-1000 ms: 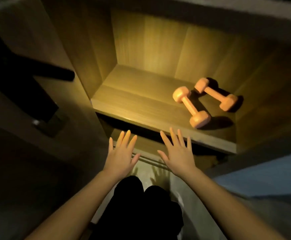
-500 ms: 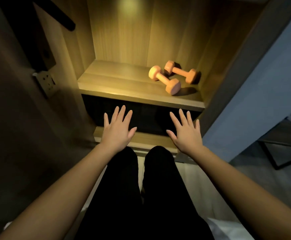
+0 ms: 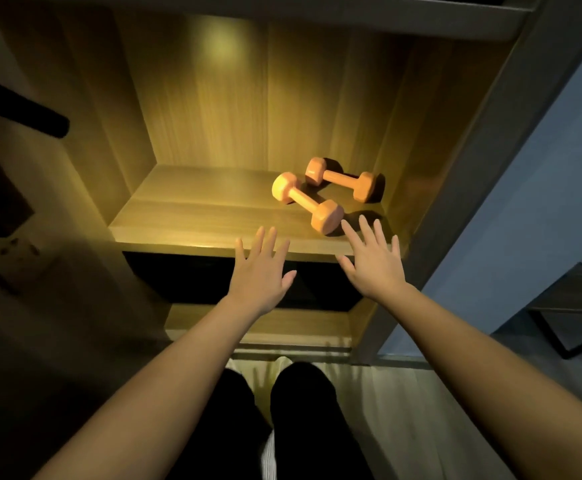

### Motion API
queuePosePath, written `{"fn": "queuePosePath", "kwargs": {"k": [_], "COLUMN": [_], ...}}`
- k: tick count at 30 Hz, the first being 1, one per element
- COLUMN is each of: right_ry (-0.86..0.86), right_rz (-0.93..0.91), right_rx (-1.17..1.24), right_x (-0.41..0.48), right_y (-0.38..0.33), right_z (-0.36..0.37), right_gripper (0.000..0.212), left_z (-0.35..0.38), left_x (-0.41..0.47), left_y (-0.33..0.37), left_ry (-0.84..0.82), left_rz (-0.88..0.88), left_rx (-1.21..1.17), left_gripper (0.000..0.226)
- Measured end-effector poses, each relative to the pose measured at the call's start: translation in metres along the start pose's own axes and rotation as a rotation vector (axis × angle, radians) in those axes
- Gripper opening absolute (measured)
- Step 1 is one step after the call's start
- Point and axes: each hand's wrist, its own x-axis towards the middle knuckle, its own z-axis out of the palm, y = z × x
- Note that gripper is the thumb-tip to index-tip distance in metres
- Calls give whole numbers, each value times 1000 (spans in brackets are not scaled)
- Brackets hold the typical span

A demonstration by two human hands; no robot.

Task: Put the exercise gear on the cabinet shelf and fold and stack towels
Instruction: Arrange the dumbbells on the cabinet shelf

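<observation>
Two orange dumbbells lie on the lit wooden cabinet shelf (image 3: 185,216), towards its right side. The nearer dumbbell (image 3: 307,201) lies diagonally; the farther dumbbell (image 3: 342,179) sits behind it near the right wall. My left hand (image 3: 260,271) hovers with spread, straight fingers in front of the shelf's front edge, holding nothing. My right hand (image 3: 374,259) is likewise spread and empty, its fingertips just short of the nearer dumbbell's end. No towels are in view.
A dark compartment (image 3: 213,282) opens under the shelf, with a lower wooden ledge (image 3: 258,327) beneath. A wall socket (image 3: 16,251) and a dark bar (image 3: 23,110) are at left. A blue-grey wall (image 3: 532,216) and a dark metal-framed table (image 3: 573,306) stand at right.
Both open hands have risen from below the shelf to its front edge, the right one nearing the closer dumbbell. The dumbbells have not moved on the shelf.
</observation>
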Motion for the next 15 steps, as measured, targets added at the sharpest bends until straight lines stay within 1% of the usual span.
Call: {"fn": "queuePosePath", "kwargs": {"k": [3,6,10,13,15], "right_ry": [-39,-63,-119,-42,6], "right_rz": [49,108,169,142,133], "right_rx": [11,-5,-57,-7,53], "right_x": [50,100,163,195,210], "right_y": [22,41,60,74,82], "right_z": [12,20,34,41,44], "right_gripper": [64,53,65,65,65], "left_z": [9,17,33,48,55], "left_x": [52,104,162,194,206], "left_y": [5,15,34,41,43], "left_ry": [24,54,3,-62,-80], "left_rz": [30,66,84,130,138], "left_rx": [-55,-140,-180,-187,-270], "left_gripper": [64,62,64,68,70]}}
